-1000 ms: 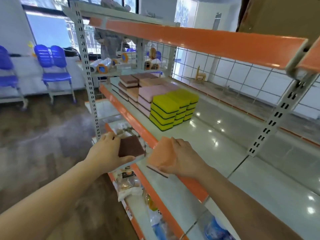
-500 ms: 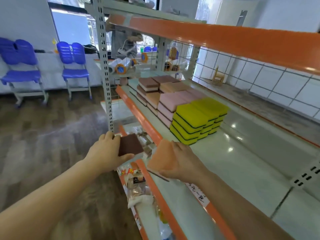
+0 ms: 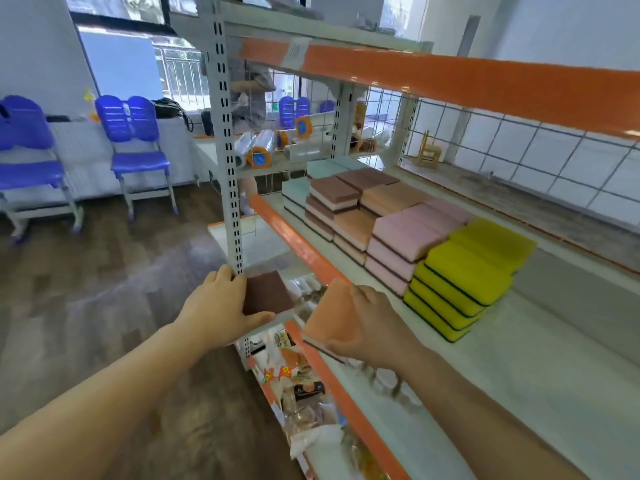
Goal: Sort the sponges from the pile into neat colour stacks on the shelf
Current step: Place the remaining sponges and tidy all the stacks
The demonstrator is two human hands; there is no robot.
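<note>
Sponges [image 3: 268, 293] flat, one per hand.

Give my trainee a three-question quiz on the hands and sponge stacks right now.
1. True or false: the left hand holds a brown sponge.
2. Which stack sits nearest the person: A pink, B yellow, C teal?
3. Fill in: the right hand holds an ____ sponge.

Key: 1 true. 2 B, the yellow stack; pink stack and teal stack lie farther along the shelf. 3 orange sponge.
</note>
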